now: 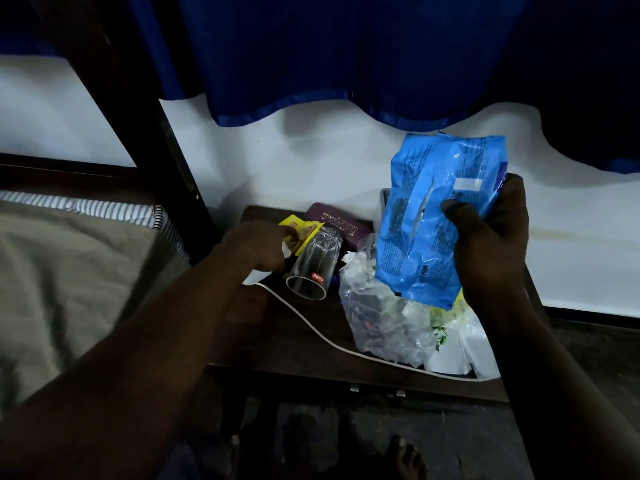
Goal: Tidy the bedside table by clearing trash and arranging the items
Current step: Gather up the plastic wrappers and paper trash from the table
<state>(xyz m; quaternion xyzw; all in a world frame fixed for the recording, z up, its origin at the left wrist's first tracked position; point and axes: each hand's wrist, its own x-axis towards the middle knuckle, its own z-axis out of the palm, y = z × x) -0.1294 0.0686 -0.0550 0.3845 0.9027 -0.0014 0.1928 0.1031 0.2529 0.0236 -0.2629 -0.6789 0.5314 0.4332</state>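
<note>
Two hands are busy over the dark wooden bedside bench (277, 341), and the trouble I'd watch for sits under the left one. The left hand (256, 247) reaches to the far left of the bench, its fingers pinching a small yellow foil sachet (301, 233). That sachet touches a clear glass tumbler with a red label (311, 268), which lies on its side with its mouth toward the near edge. Lift the sachet carelessly and the tumbler could be nudged into a roll. Nothing stands between it and the near edge, and a bare foot (407, 459) shows on the floor below.

A thin white cable (311, 323) runs from under the left wrist across to the near right corner. A wrist dragging back could catch it and tug whatever it leads to, which I cannot make out in this dim light.

The right hand (491, 244) holds a glossy blue plastic packet (426, 216) upright above the right side of the bench, thumb across its front and fingers wrapped behind. The film looks slick and the grip is low and to one side, so it might slip. It would land on the crumpled clear plastic bag (377, 317) below and could shove that toward the tumbler.

A maroon spectacle case with gold lettering (339, 223) lies at the far edge against the wall, just behind the tumbler, and looks safe enough.
</note>
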